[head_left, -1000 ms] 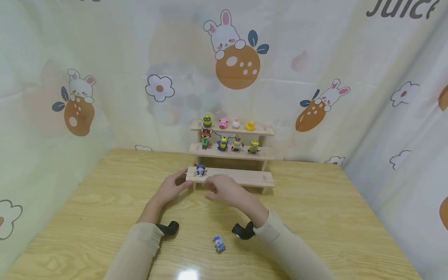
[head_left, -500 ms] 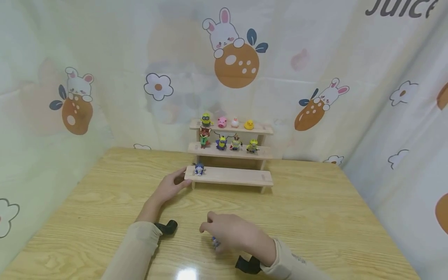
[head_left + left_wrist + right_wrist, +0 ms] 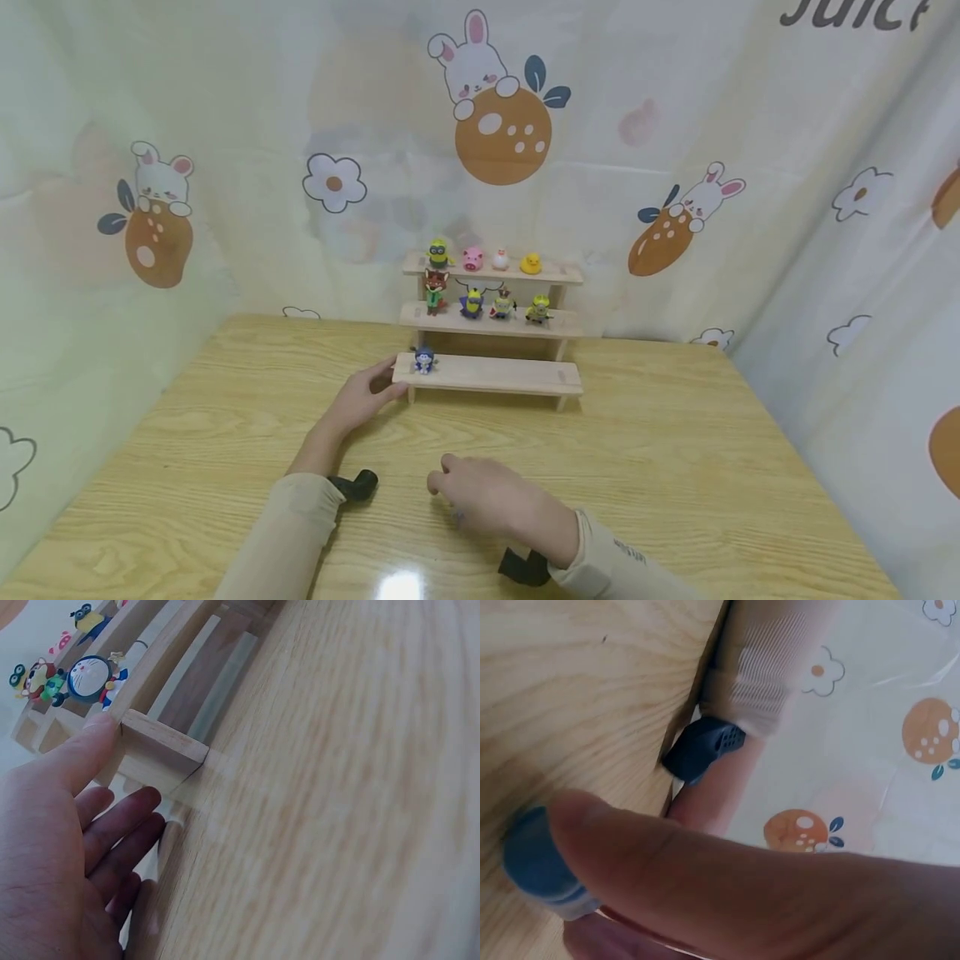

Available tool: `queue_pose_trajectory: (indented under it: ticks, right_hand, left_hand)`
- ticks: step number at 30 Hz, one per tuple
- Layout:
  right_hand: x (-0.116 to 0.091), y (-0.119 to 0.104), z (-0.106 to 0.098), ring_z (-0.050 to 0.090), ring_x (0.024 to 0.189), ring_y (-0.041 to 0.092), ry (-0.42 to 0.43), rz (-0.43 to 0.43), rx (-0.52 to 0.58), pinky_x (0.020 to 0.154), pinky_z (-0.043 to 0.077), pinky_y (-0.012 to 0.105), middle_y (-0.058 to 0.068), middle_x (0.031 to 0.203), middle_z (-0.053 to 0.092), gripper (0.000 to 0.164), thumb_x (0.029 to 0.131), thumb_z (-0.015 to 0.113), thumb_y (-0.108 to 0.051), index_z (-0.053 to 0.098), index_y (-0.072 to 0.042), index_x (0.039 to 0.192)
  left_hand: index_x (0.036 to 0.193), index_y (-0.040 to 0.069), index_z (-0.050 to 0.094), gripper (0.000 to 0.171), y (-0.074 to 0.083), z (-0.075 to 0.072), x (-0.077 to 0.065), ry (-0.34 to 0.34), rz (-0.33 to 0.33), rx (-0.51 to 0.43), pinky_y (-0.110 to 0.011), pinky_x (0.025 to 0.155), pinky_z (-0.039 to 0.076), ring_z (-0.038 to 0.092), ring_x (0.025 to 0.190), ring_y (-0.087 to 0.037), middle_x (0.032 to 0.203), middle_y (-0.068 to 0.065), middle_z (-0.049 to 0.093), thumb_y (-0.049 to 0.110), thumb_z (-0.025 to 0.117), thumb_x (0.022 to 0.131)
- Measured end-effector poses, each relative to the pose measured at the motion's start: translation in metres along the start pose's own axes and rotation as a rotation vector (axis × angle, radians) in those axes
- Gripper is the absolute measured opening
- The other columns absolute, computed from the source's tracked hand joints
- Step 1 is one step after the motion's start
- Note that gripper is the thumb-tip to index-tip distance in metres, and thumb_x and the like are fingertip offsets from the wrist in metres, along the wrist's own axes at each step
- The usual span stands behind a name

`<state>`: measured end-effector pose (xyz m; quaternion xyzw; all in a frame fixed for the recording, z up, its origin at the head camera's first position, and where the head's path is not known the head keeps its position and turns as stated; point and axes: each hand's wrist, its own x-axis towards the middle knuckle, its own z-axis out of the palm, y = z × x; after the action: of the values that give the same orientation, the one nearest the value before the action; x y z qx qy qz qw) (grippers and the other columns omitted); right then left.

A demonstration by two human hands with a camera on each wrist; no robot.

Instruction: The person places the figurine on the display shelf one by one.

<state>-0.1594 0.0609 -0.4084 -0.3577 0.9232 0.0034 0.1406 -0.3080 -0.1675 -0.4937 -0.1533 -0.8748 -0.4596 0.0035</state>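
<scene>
My right hand [image 3: 491, 498] is low over the table, pinching a small blue-and-white toy figure [image 3: 532, 855] between thumb and fingers. Most of that figure is hidden under the hand in the head view. My left hand [image 3: 360, 402] rests at the left end of a three-tier wooden display stand [image 3: 510, 375]. In the left wrist view the thumb [image 3: 86, 746] touches the end of the lowest tier, while the other fingers lie loosely bent beside it. A blue cat figurine [image 3: 88, 679] with a white face stands on that tier, close to the thumb.
On the middle tier stand a fox figurine [image 3: 434, 292] and several yellow minion figures [image 3: 472, 303]. The top tier carries another minion [image 3: 438, 253], a pink pig [image 3: 472, 259], a white chicken [image 3: 500, 259] and a yellow duck [image 3: 531, 264]. A printed curtain [image 3: 255, 100] hangs behind the table.
My right hand has come back from the lowest tier to the blue-and-white figure lying on the table and taken hold of it. The left hand stays at the stand's end.
</scene>
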Motion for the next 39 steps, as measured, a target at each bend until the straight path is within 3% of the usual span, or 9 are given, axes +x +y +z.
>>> queue_pose_trajectory:
  ticks: [5, 14, 23, 30, 33, 39]
  right_hand:
    - [0.007, 0.016, -0.002, 0.062, 0.091, 0.009, 0.029, 0.014, 0.032, 0.077, 0.053, 0.021, -0.001, 0.112, 0.061, 0.046, 0.080, 0.076, -0.012, 0.059, -0.021, 0.122]
    - [0.024, 0.050, 0.001, 0.059, 0.109, 0.016, 0.111, 0.063, 0.207, 0.093, 0.051, 0.030, 0.004, 0.124, 0.058, 0.049, 0.085, 0.072, -0.016, 0.054, -0.016, 0.130]
    - [0.034, 0.068, 0.009, 0.058, 0.096, 0.010, 0.208, 0.023, 0.225, 0.084, 0.052, 0.025, 0.003, 0.118, 0.060, 0.050, 0.085, 0.071, -0.017, 0.054, -0.012, 0.131]
    - [0.034, 0.063, 0.014, 0.058, 0.109, 0.020, 0.222, 0.142, 0.271, 0.094, 0.050, 0.035, 0.012, 0.131, 0.054, 0.068, 0.080, 0.076, -0.032, 0.047, -0.009, 0.137]
    - [0.037, 0.060, 0.020, 0.059, 0.104, 0.022, 0.271, 0.151, 0.251, 0.090, 0.051, 0.035, 0.014, 0.125, 0.057, 0.063, 0.080, 0.076, -0.034, 0.052, -0.006, 0.131]
    - [0.038, 0.058, 0.022, 0.060, 0.092, 0.017, 0.322, 0.152, 0.228, 0.077, 0.053, 0.028, 0.010, 0.110, 0.061, 0.043, 0.083, 0.073, -0.022, 0.058, -0.006, 0.119]
  left_hand:
    - [0.147, 0.013, 0.037, 0.073, 0.001, 0.000, -0.001, 0.001, 0.011, -0.001, -0.053, 0.110, 0.031, 0.047, 0.129, -0.033, 0.130, -0.014, 0.059, 0.052, 0.059, 0.089]
    - [0.147, 0.014, 0.037, 0.073, -0.001, 0.000, 0.000, -0.003, 0.011, -0.007, -0.052, 0.111, 0.031, 0.048, 0.129, -0.032, 0.130, -0.013, 0.059, 0.052, 0.059, 0.089]
    - [0.147, 0.012, 0.036, 0.074, -0.001, 0.000, 0.000, -0.008, 0.011, -0.003, -0.054, 0.112, 0.029, 0.046, 0.130, -0.033, 0.131, -0.014, 0.059, 0.052, 0.058, 0.089]
    - [0.147, 0.011, 0.037, 0.073, 0.000, 0.000, 0.001, 0.001, 0.015, 0.015, -0.052, 0.112, 0.029, 0.046, 0.131, -0.032, 0.130, -0.014, 0.059, 0.052, 0.059, 0.090]
    - [0.147, 0.011, 0.037, 0.074, 0.000, 0.000, 0.001, 0.002, 0.010, 0.013, -0.051, 0.112, 0.031, 0.047, 0.130, -0.032, 0.130, -0.014, 0.059, 0.052, 0.059, 0.089]
    - [0.147, 0.009, 0.036, 0.076, -0.001, 0.000, 0.002, -0.004, 0.003, 0.012, -0.050, 0.111, 0.032, 0.048, 0.128, -0.032, 0.130, -0.015, 0.059, 0.053, 0.059, 0.089]
